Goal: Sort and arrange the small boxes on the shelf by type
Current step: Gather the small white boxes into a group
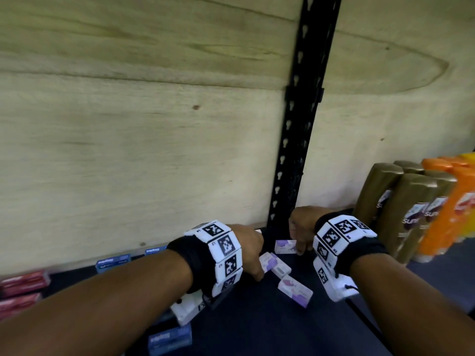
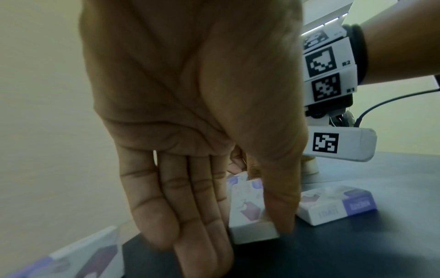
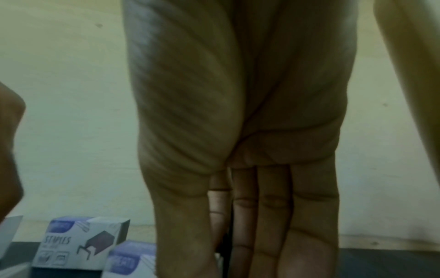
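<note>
Three white-and-purple small boxes lie on the dark shelf (image 1: 257, 330) near the black post. My left hand (image 1: 250, 253) reaches down on the middle box (image 1: 273, 263); in the left wrist view its thumb (image 2: 281, 216) and straight fingers (image 2: 181, 216) pinch that box (image 2: 247, 210) from both sides. My right hand (image 1: 300, 235) hangs over the far box (image 1: 285, 246), fingertips touching its right end; its fingers (image 3: 273, 216) are straight in the right wrist view, tips cut off. A third box (image 1: 295, 290) lies loose nearer me.
Blue staples boxes (image 1: 113, 262) (image 1: 169, 339) and red boxes (image 1: 24, 282) sit to the left. Gold bottles (image 1: 401, 209) and orange bottles (image 1: 447, 209) stand at the right. A black slotted post (image 1: 300, 111) rises against the plywood back wall (image 1: 128, 124).
</note>
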